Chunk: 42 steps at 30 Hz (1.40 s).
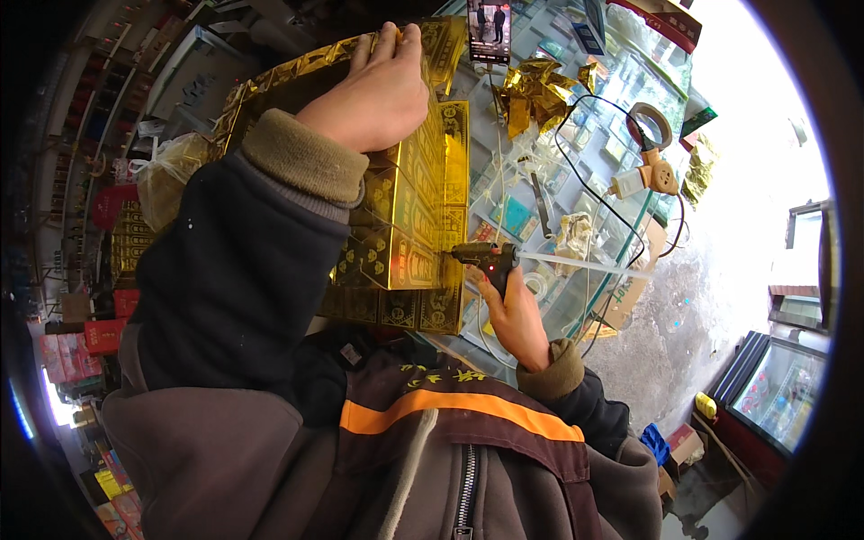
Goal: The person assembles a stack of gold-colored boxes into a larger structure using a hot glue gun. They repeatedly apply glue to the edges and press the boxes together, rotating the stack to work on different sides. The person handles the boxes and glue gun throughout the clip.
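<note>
A shiny gold paper structure [409, 202], built of box-like sections with printed patterns, stands at the left of the glass counter [504, 171]. My left hand [382, 94] lies over its far upper part, back of the hand up and fingers stretched out. What the fingertips touch is partly hidden. In my right hand [517, 319] is a black hot glue gun [493, 259] with a small red light. Its nozzle points left, at the right side of the gold structure; whether it touches is hard to tell. A long whitish glue stick [585, 264] sticks out behind the gun.
On the counter are crumpled gold foil [533, 94], a knife-like tool [541, 205], a tape roll [652, 124], an orange-tan plug adapter [660, 175] and a black cable [594, 193]. A phone [490, 31] stands at the far edge. Shelves of goods line the left.
</note>
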Motion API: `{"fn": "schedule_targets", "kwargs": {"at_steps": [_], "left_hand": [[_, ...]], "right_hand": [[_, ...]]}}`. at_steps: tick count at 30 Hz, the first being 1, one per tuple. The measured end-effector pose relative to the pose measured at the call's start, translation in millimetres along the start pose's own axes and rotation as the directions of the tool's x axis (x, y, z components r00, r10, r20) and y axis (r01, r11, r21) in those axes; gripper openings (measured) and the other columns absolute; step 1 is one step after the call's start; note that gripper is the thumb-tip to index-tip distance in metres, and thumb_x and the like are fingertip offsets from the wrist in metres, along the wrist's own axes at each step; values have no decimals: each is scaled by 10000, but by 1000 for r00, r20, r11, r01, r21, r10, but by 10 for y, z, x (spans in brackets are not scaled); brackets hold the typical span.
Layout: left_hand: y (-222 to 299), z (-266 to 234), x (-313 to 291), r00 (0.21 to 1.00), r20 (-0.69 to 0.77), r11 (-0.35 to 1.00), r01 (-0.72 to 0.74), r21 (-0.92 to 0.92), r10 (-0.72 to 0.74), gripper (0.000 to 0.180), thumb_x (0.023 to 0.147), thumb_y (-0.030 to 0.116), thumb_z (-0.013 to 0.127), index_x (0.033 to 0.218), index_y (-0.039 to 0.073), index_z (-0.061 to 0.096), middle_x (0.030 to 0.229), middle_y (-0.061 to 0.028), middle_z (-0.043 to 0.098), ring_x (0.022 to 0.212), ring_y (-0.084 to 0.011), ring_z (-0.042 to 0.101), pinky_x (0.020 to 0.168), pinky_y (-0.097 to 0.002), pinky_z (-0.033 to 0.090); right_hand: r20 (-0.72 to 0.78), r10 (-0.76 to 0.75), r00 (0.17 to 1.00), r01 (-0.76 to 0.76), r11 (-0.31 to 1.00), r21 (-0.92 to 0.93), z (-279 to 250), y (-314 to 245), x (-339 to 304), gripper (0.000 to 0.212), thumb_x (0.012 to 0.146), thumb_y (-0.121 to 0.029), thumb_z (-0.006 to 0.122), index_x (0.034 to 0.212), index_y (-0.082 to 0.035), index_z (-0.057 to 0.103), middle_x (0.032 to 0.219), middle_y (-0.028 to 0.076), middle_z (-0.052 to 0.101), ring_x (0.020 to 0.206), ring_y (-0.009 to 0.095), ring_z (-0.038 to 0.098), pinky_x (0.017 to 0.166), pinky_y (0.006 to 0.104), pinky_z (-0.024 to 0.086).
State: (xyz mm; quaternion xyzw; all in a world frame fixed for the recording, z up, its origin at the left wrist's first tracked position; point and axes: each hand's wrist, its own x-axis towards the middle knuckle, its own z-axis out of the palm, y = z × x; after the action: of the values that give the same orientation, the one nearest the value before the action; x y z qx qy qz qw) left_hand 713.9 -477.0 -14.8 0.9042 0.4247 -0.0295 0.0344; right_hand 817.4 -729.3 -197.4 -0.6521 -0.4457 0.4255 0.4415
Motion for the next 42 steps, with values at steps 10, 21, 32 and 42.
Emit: {"fn": "schedule_targets", "kwargs": {"at_steps": [10, 21, 32, 42], "left_hand": [[2, 30, -7, 1000, -12, 1000, 17, 9, -17, 652, 1057, 250, 350, 1600, -5, 97, 1659, -266, 77, 1546, -418, 18, 1260, -474, 88], [43, 5, -35, 1000, -9, 997, 23, 71, -22, 647, 1060, 257, 349, 1607, 19, 99, 1667, -245, 72, 1546, -417, 13, 1260, -486, 103], [29, 32, -44, 999, -36, 999, 11, 32, -10, 648, 1058, 250, 349, 1605, 12, 98, 1663, -253, 78, 1547, -414, 15, 1261, -481, 97], [43, 34, -44, 999, -34, 1000, 14, 25, -13, 645, 1055, 245, 344, 1603, 5, 103, 1661, -259, 82, 1547, -415, 20, 1261, -477, 94]], "right_hand": [[16, -2, 1000, 2, 1000, 2, 18, 30, -210, 321, 995, -176, 584, 1189, 50, 464, 990, 332, 647, 929, 541, 592, 744, 526, 483], [90, 88, 992, -90, 996, 18, 21, 3, -354, 346, 1001, -160, 575, 1245, 51, 453, 1032, 314, 655, 942, 521, 604, 762, 515, 485], [82, 77, 994, -81, 996, 47, 44, 71, -435, 432, 1014, -149, 566, 1374, 41, 420, 1121, 270, 668, 988, 489, 625, 795, 485, 505], [28, 101, 994, -103, 993, 51, 116, 96, -464, 433, 1005, -147, 578, 1367, 23, 413, 1092, 293, 660, 973, 510, 625, 769, 498, 509]]}}
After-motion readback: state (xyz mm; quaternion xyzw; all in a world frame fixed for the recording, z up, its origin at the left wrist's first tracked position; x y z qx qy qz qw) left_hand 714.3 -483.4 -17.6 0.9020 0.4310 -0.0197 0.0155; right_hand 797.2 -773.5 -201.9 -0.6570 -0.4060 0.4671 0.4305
